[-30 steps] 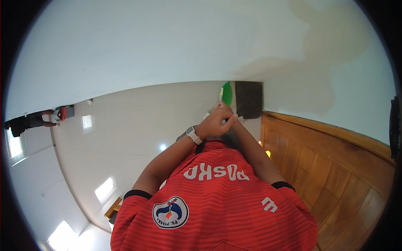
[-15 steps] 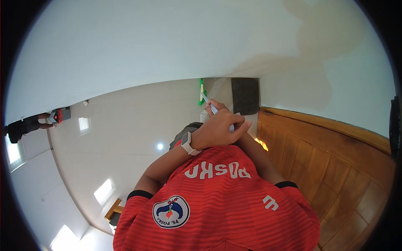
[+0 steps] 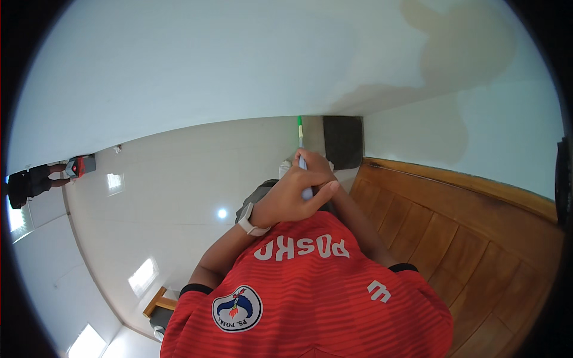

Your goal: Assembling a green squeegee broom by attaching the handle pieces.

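Broom point(image 3: 301, 142) now nearer dark mat point(image 3: 343, 140), both hands point(image 3: 292, 196) on handle point(image 3: 303, 161)

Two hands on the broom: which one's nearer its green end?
The right hand, farther along the pale handle toward the green end. The left hand, with a watch at its wrist, is closer to the red shirt.

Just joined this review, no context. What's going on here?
A person in a red shirt grips a broom with both hands: left hand near the handle's end, right hand farther down. Its green head is at the foot of the wall, left of a dark mat. Another person is at far left.
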Available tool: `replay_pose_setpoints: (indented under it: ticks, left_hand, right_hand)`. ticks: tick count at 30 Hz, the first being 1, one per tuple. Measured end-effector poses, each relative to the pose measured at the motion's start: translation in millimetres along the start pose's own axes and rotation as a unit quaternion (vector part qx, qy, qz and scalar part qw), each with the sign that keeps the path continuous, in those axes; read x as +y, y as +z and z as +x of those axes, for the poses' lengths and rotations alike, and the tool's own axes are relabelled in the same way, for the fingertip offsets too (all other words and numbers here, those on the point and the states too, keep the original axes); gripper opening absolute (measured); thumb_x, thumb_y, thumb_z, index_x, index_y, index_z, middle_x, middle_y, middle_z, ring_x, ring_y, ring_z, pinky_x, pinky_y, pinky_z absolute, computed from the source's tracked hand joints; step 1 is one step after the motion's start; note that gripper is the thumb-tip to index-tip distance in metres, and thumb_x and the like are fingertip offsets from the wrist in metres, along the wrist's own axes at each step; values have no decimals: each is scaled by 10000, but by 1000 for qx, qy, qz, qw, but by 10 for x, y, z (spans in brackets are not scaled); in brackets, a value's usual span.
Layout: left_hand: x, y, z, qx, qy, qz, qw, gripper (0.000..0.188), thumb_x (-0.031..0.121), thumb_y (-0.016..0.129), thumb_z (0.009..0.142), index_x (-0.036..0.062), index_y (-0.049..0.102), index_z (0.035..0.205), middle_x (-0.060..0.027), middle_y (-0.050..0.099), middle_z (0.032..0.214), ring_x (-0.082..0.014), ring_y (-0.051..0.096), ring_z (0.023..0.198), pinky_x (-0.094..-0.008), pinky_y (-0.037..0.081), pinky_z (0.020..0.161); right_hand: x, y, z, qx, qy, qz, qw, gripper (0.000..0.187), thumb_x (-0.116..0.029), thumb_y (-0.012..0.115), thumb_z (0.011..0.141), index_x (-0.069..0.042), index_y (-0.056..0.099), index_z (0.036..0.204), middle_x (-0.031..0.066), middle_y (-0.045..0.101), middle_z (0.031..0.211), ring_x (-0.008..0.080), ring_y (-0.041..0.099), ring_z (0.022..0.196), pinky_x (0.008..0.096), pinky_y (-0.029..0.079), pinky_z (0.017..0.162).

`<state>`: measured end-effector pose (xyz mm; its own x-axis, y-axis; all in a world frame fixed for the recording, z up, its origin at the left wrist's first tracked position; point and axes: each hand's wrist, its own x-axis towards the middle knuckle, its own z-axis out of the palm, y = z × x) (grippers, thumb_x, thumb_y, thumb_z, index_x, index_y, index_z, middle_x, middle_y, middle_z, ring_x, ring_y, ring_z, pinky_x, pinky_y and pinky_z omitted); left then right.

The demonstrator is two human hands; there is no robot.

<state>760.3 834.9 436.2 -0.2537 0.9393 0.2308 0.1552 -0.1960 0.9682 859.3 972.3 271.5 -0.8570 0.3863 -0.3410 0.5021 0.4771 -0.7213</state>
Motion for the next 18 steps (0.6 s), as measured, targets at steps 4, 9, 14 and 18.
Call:
replay_pose_setpoints:
  ticks: [4, 9, 14, 18]
  left_hand:
    - [25, -75, 51, 15, -7, -44, 999, 365, 155, 561, 994, -11, 526, 671, -109, 421, 517, -198, 407, 431, -345, 329, 469]
    - [-344, -31, 49, -8, -24, -57, 998, 397, 166, 547, 1003, -6, 522, 647, -98, 421, 504, -184, 395, 423, -329, 321, 463]
    - [-261, 130, 172, -58, -39, 30, 997, 392, 195, 536, 1011, -19, 568, 684, -115, 528, 539, -249, 456, 452, -350, 379, 494]
    - [-541, 393, 100, -102, -44, 39, 993, 367, 214, 547, 1007, -28, 594, 736, -155, 602, 636, -287, 552, 553, -371, 430, 557]
  right_hand:
    - [-27, -69, -28, 0, 15, -34, 999, 291, -348, 696, 766, -105, 596, 889, 89, 711, 802, 347, 693, 805, 458, 514, 669]
    - [239, 22, 8, 13, 46, -105, 993, 299, -357, 702, 766, -110, 597, 895, 111, 702, 790, 355, 691, 799, 470, 513, 664]
    - [616, 268, 118, -14, -30, 15, 999, 259, -312, 657, 813, -99, 587, 943, 139, 684, 808, 333, 685, 790, 439, 500, 660]
    - [749, 595, 166, -70, -43, 216, 973, 227, -265, 629, 835, -73, 566, 939, 115, 661, 794, 270, 653, 737, 392, 480, 643]
